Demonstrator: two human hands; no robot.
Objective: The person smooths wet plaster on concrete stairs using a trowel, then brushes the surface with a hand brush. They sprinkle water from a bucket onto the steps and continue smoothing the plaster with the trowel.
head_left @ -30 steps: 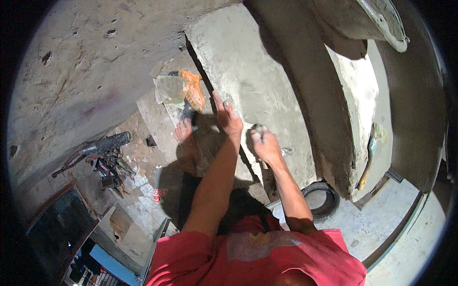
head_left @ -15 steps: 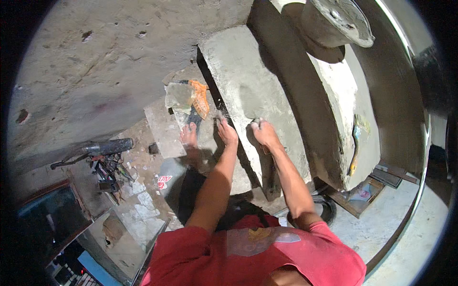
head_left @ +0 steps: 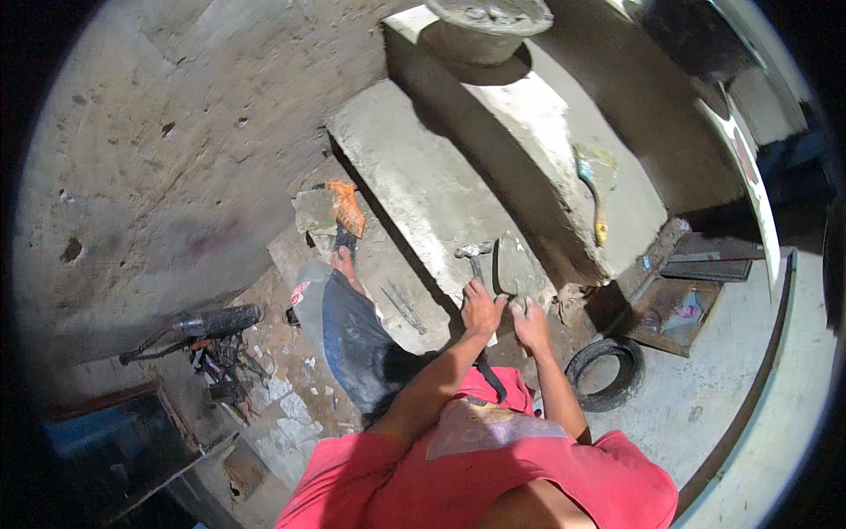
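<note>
Your left hand (head_left: 480, 310) is curled round the shaft of a hammer (head_left: 473, 251), head poking out at 12 o'clock. Your right hand (head_left: 530, 324), just beside it at 3, has bent fingers right at the base of a grey trowel (head_left: 518, 264); can't tell if they grip its handle. Trowel blade sits at 12 from that hand, on the near end of the lower step (head_left: 423, 167): grey, mostly smooth, rough pale edge. Thin metal rods (head_left: 404, 309) on the floor at 9. Taller upper step (head_left: 551, 110) at 12 to 1, brush (head_left: 592, 194) on it at 1, mortar-smeared bucket (head_left: 493, 40) at 12. Tyre (head_left: 605, 375) at 4. Pitted wall (head_left: 176, 194) at 10; littered floor (head_left: 295, 388) toward 8.
</note>
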